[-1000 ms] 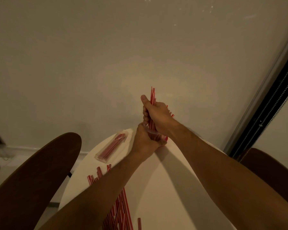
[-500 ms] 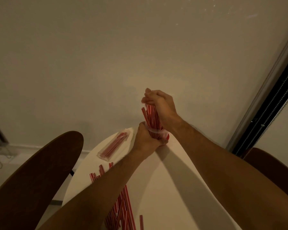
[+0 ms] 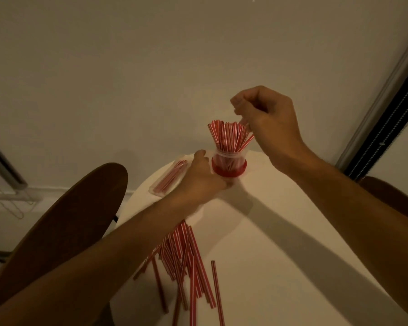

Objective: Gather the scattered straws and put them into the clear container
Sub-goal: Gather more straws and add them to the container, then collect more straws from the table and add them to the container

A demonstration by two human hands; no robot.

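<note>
your left hand [image 3: 204, 182] is wrapped around the clear container [image 3: 229, 164] at the far edge of the white table [image 3: 280, 243], steadying it where it stands. a bunch of red-and-white straws [image 3: 229, 135] stands upright in it, tops fanning out past the rim. your right hand [image 3: 266, 118] hovers just above those tops, fingers curled loosely; whether it pinches a straw i cannot tell. the loose straws [image 3: 186, 257] lie in a crossed pile near you, one single lying just apart at its right. expect them to be very light and a bit slick, thin tubes that probably crush if squeezed, so rake several together and grip the bundle at mid-length, gently. the container looks light too and could tip easily. a flat packet of straws [image 3: 169, 178] lies just left of your left hand.
</note>
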